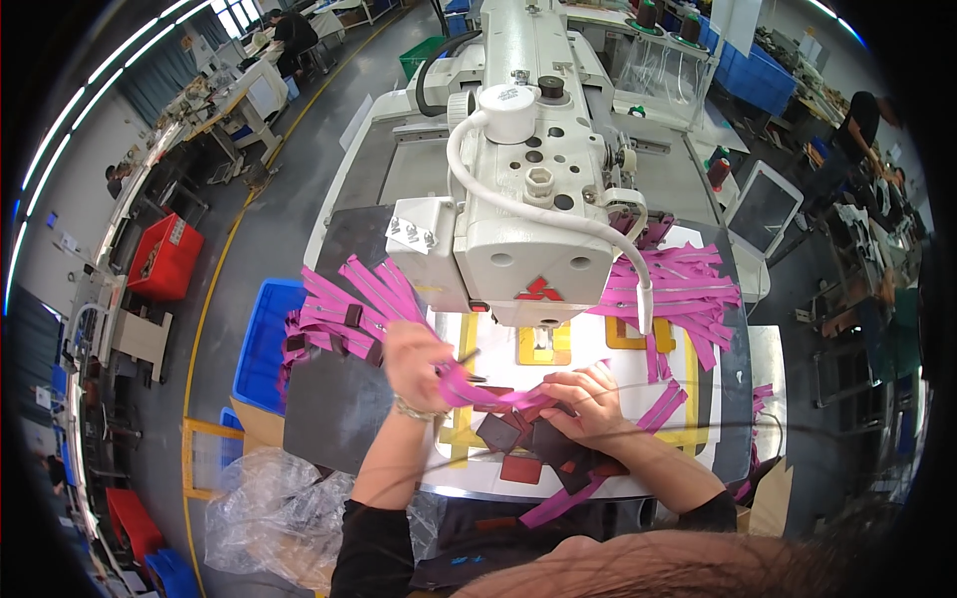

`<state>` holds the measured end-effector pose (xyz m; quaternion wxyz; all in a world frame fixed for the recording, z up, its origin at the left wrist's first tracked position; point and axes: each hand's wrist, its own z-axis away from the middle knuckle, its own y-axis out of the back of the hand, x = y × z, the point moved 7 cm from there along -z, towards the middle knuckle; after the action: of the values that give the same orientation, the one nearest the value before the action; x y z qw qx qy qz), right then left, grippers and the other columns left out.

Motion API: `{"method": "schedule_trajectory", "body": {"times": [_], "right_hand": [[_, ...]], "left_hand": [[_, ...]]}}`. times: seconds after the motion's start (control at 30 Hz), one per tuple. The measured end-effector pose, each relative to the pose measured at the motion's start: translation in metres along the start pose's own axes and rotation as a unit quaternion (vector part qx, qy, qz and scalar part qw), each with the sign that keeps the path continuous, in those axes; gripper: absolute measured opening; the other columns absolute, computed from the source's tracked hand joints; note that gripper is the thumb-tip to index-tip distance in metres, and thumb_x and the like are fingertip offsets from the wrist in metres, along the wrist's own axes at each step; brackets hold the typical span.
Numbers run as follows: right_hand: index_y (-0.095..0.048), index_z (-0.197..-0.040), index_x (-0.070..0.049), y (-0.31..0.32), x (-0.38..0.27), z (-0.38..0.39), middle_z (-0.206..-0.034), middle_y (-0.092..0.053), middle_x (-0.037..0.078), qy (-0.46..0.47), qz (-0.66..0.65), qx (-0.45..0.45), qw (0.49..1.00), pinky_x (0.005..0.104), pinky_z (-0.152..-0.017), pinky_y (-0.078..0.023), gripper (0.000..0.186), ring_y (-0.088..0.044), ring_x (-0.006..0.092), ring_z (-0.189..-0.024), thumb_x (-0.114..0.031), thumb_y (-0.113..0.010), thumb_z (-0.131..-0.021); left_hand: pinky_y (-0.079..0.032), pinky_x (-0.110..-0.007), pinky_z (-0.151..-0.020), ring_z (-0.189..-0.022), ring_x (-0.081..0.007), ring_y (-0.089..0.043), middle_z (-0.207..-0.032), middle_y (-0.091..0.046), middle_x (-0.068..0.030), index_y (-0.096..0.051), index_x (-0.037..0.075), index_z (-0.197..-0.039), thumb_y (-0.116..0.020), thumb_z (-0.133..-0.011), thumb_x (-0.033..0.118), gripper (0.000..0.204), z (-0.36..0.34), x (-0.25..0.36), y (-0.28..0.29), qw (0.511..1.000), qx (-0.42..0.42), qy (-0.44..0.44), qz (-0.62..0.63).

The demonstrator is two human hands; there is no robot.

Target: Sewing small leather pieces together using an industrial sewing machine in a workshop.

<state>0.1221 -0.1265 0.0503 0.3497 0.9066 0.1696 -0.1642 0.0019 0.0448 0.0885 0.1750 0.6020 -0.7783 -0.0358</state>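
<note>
1. A workshop with a grey floor; in the middle, a white sewing machine (498,261) stands over a dark worktable (334,419).
2. A pink zipper strip (465,392) is at the near side of the table, spanning the person's two hands in front of the machine head.
3. The left hand (417,365) is curled tightly around the strip's left end. A dark pointed tool (469,356), perhaps snips, juts from it; its grip on that is hard to tell.
4. The right hand (586,407) pinches the strip farther right, between thumb and fingers. Holding both ends probably keeps the strip straight and in view.
5. Dark and reddish-brown patches (521,469) lie loosely beneath and beside the right hand, crowding the near edge.
6. More pink strips fan out in a left pile (374,290) and a right pile (688,291), apparently placed for easy reach.
7. The machine head overhangs the far side, and its white cable (558,213) dangles before the right pile.
8. Left of the table sit a blue bin (261,344) and, nearer, crumpled clear plastic (261,513).
</note>
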Motion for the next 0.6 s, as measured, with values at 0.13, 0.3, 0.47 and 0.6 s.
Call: {"method": "schedule_trajectory", "body": {"times": [0.13,0.3,0.47,0.6], "right_hand": [[-0.063,-0.094,-0.009,0.005,-0.001,0.004,-0.09,-0.063,0.003,0.014,0.049,0.042,0.998,0.0296,-0.064,-0.042,0.028,-0.06,0.0184,-0.075,-0.013,-0.074,-0.069],[-0.063,-0.09,-0.008,-0.005,0.009,0.003,-0.09,-0.063,0.005,-0.044,-0.029,0.027,0.998,0.0306,-0.063,-0.044,0.022,-0.06,0.02,-0.077,-0.007,-0.071,-0.07],[-0.063,-0.088,-0.006,-0.007,0.019,0.003,-0.09,-0.062,0.006,-0.084,-0.043,0.003,0.995,0.0341,-0.066,-0.047,0.022,-0.06,0.0244,-0.078,0.0,-0.07,-0.068],[-0.063,-0.083,-0.007,-0.015,0.02,0.0,-0.087,-0.061,0.005,-0.105,-0.048,-0.024,0.993,0.0336,-0.065,-0.046,0.018,-0.058,0.0242,-0.077,0.0,-0.07,-0.068]], "left_hand": [[-0.039,-0.018,-0.054,-0.066,-0.0117,-0.051,-0.089,-0.054,-0.0028,-0.06,0.005,-0.097,-0.064,-0.075,0.002,0.022,0.014,-0.081,0.019,0.957,0.121,0.234,0.124],[-0.05,-0.019,-0.067,-0.082,-0.0148,-0.06,-0.103,-0.055,-0.0053,-0.045,0.007,-0.125,-0.057,-0.084,-0.004,0.044,0.099,-0.179,0.029,0.688,0.221,0.572,0.387],[-0.051,-0.032,-0.087,-0.107,-0.0205,-0.057,-0.118,-0.053,-0.0127,-0.028,0.012,-0.141,-0.057,-0.083,-0.008,0.068,0.083,-0.163,0.015,0.665,0.218,0.603,0.382],[-0.046,-0.038,-0.089,-0.11,-0.0206,-0.054,-0.124,-0.049,-0.0113,-0.041,0.013,-0.135,-0.058,-0.079,-0.01,0.063,0.059,-0.167,0.043,0.848,-0.096,0.491,0.173]]}}
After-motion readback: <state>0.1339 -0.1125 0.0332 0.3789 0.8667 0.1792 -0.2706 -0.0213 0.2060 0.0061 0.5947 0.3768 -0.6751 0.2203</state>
